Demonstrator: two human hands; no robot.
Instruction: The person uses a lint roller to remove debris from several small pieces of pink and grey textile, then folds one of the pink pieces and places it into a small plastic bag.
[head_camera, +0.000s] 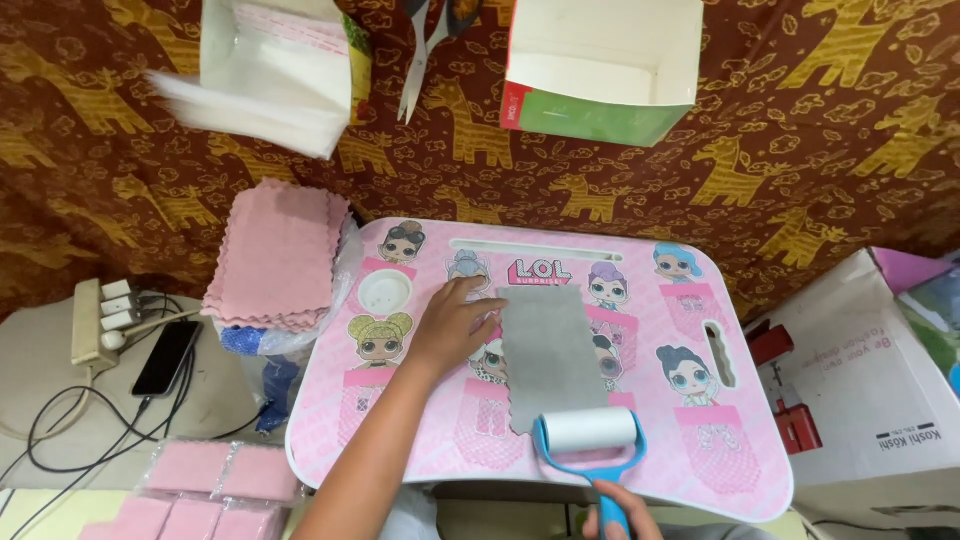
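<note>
A rectangular grey cloth with wavy, scalloped edges (548, 355) lay flat near the middle of a small pink lap table printed with cartoon doll figures (420, 440). Its surface looked soft and even, one plain grey all over, and its long sides ran from the near edge of the table toward the far edge.

The left hand (452, 325) rested on the tabletop at the cloth's far left corner, fingers spread and flat, gripping nothing, with the fingertips touching the cloth's left edge. The right hand (612, 515) was only partly in view at the near edge of the scene, closed around the blue handle of a lint roller with a white roll and blue frame (590, 440). The white roll lay across the near end of the grey cloth, touching it.

To the left of the table, a stack of pink cloths with the same wavy edges (278, 258) sat on a clear plastic bag. Nearer and further left lay several pink cloths wrapped in clear packets (200, 490). A black phone (166, 357) and a beige power strip with cables (98, 320) lay at the far left. On the brown fabric with yellow animal print (820, 130) at the far side stood an open white and green cardboard box (600, 70), a pair of scissors (425, 50) and a white box holding thin clear bags (270, 75). A white carton (860, 390) stood to the right.
</note>
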